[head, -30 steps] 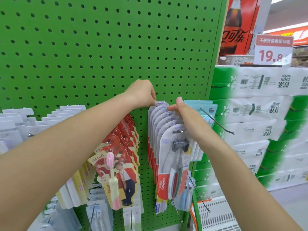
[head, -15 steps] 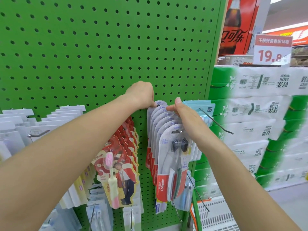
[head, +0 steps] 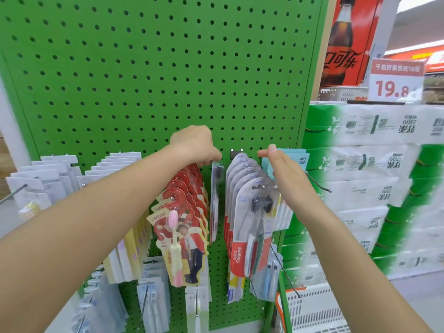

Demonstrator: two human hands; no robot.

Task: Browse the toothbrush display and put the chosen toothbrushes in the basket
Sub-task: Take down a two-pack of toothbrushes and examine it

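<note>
far left, white packs [head: 48,174] hang on hooks on the green peg board [head: 144,68]. next come the red packs [head: 189,188] with a pink brush in front. the left hand [head: 195,145] is up by the board, and its curled fingers pinch the top of one toothbrush pack [head: 214,200]. that pack hangs edge-on in the gap between the red packs and the colgate row [head: 245,200]. it looks off its hook now. the right hand [head: 286,169] is flat, fingers straight and close together, just beside the colgate row, holding nothing. low on the right, only a corner of the white basket [head: 312,308] shows. i cannot see any pack in it. so one pack looks picked, but it is not in the basket yet.
</note>
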